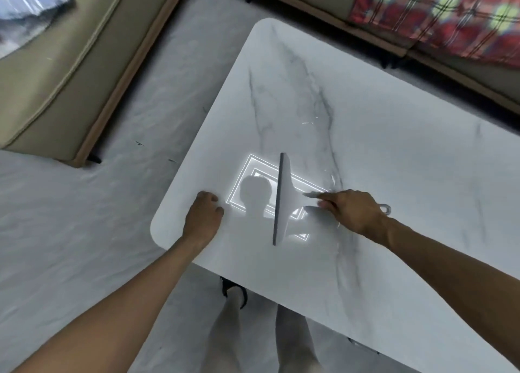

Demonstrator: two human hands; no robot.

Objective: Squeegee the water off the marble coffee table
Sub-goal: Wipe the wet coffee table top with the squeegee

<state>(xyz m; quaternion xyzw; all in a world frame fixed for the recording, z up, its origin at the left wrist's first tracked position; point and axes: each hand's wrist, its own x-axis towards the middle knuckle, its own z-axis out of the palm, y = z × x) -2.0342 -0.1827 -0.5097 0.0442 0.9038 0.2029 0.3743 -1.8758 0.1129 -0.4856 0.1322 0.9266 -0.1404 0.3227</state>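
Glossy marble table w/ squeegee; sofas beside; grey floor.

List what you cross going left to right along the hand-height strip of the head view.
left hand resting on the marble table → dark head-shaped reflection → squeegee blade → right hand gripping its handle → hang loop. Light glare left out: it spans both sides of the blade.
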